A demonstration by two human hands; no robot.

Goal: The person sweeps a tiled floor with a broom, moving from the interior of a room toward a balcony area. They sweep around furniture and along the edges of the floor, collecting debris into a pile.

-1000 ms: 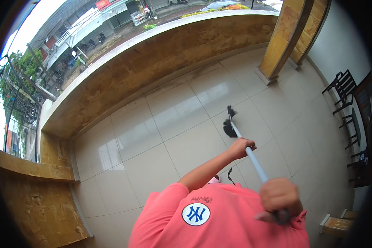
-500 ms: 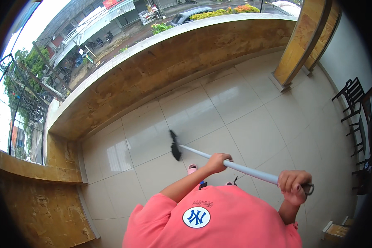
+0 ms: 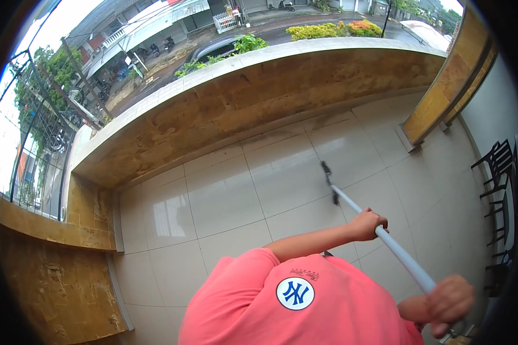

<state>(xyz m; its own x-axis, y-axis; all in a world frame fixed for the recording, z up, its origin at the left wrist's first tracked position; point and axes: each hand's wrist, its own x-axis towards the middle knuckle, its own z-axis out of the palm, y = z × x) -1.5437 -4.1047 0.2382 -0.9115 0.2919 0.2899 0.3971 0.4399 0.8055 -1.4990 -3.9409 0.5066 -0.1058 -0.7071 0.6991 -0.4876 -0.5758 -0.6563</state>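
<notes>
Both hands are clenched on a long pale mop handle (image 3: 380, 233) that slants from the lower right up toward the middle of the tiled floor (image 3: 224, 195). The left hand (image 3: 367, 223) wraps the shaft about midway along its visible length, arm stretched out from a coral-pink shirt (image 3: 282, 305); the right hand (image 3: 448, 300) closes around the upper end near the lower right edge, where something small and metallic shows just below the fist, too blurred to identify. The dark mop head (image 3: 329, 179) sits at the far end of the shaft, on or just above the glossy beige tiles; the view does not settle whether it touches. It lies well apart from the stone-clad parapet wall (image 3: 259, 109) that curves round the balcony, and nearer to the square pillar (image 3: 443, 86) on the right. 2 or more dark chairs (image 3: 498, 172) stand along the right edge against a pale wall. The tiles shine and throw back a bright patch of sky, so they may be wet, and a wet glossy floor could let a foot slide during a long reach. A wide sweep to the right could knock the head against the pillar base or the chair legs, since both stand close to the handle's arc. With the hands set far apart, a jolt at the head could twist the shaft in the forward hold.
</notes>
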